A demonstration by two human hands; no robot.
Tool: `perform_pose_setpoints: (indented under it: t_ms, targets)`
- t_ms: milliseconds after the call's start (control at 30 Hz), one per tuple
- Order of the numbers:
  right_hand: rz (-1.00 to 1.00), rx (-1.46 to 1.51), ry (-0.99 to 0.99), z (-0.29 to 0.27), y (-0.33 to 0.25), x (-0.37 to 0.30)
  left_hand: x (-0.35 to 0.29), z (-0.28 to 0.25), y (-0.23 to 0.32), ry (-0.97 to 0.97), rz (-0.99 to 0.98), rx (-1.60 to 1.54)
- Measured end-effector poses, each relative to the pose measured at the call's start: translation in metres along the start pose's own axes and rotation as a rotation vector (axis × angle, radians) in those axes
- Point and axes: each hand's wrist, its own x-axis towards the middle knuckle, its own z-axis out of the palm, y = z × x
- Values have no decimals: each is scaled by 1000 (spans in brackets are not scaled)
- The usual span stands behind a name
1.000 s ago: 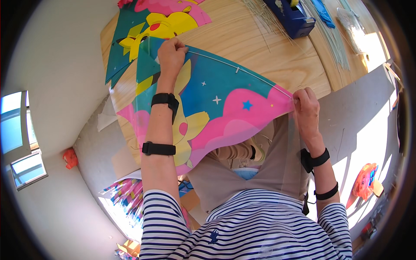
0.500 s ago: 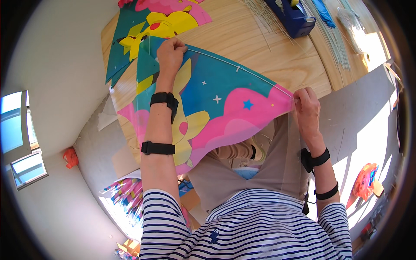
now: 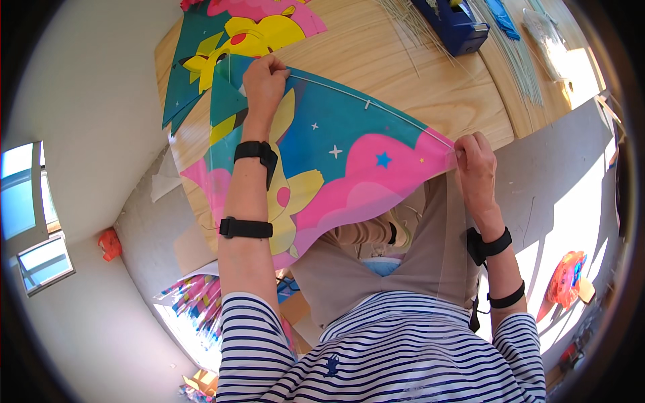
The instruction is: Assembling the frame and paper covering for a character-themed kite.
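Observation:
A kite [image 3: 316, 191] of thin teal and pink cloth, printed with a yellow cartoon figure, clouds and stars, stretches between my hands. Part of it lies over the table, and its lower edge hangs above my lap. My left hand [image 3: 264, 91] is closed on the upper edge near the kite's tip, fingers pinched together. My right hand [image 3: 476, 161] grips the pink corner at the right. A thin white rod [image 3: 400, 119] runs along the edge between them, with a small white clip [image 3: 367, 105] on it. The fingertips of my right hand partly hide the rod's end.
More printed kite cloth [image 3: 259, 33] lies on the wooden table [image 3: 443, 94] at the far left. At the far right are a blue tape dispenser [image 3: 458, 30], thin pale rods [image 3: 514, 64] and a clear plastic bag [image 3: 545, 40]. A red bag [image 3: 566, 279] sits on the floor.

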Motion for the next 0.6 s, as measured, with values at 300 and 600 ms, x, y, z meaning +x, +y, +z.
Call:
perform_pose_setpoints:
  t_ms: [300,600]
  targets:
    - [8,5,4,1,0,-1,1,-3,-1,-63,-33,39]
    - [3,4,3,0,0,0,0,-4,1,-69,-13,32]
